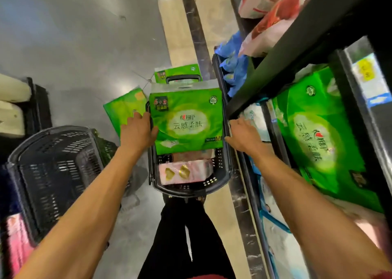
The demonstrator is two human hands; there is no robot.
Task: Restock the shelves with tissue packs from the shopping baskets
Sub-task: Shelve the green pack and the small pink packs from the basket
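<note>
A green tissue pack point(187, 119) lies on top of a black shopping basket point(191, 186) on the floor in front of me. My left hand point(139, 131) grips the pack's left edge, thumb on its face. My right hand point(244, 133) presses against the pack's right side at the basket rim. Under the green pack lies a pink pack point(184, 172) with gold hearts. Another green pack point(318, 134) sits on the shelf point(275, 130) at the right.
A second black basket point(55, 168) stands at the left, tilted. Green packs lie on the floor behind the basket point(124, 109) and further back point(177, 72). Pink and red packs point(269, 13) fill the upper shelf. My legs stand just below the basket.
</note>
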